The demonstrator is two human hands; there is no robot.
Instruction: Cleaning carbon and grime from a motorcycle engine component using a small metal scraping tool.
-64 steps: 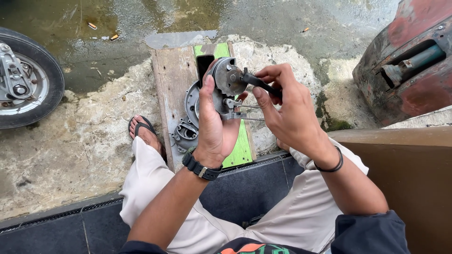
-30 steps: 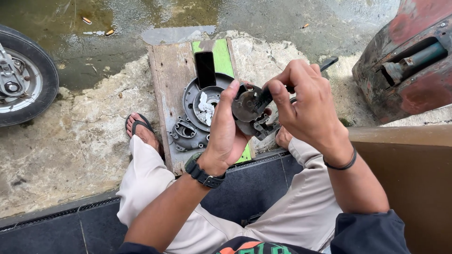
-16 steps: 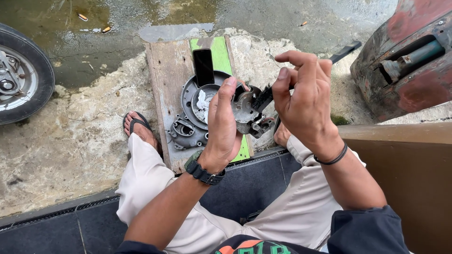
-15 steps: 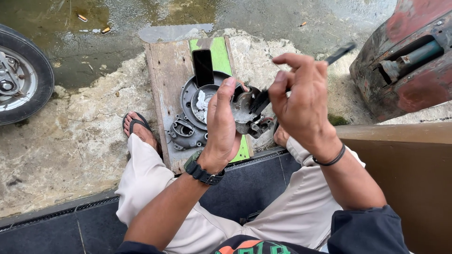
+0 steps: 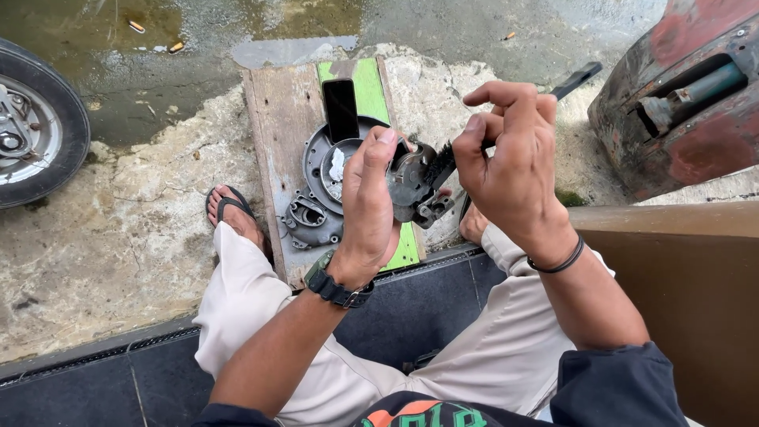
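Observation:
My left hand grips a small grey metal engine part held up over my lap. My right hand holds a dark brush whose bristles press against that part; its black handle sticks out past my fingers to the upper right. Below the hands a wooden board with a green strip lies on the ground, carrying a round grey engine cover and a smaller metal piece. A dark phone rests on the cover's far edge.
A tyre and wheel stand at the left edge. A rusty red vehicle body fills the upper right. A brown panel rises at my right. Wet concrete lies beyond the board. My sandalled foot rests left of the board.
My hands lowered the metal part and turned it. My right hand shifted its grip on the brush, and the handle swung toward the upper right.

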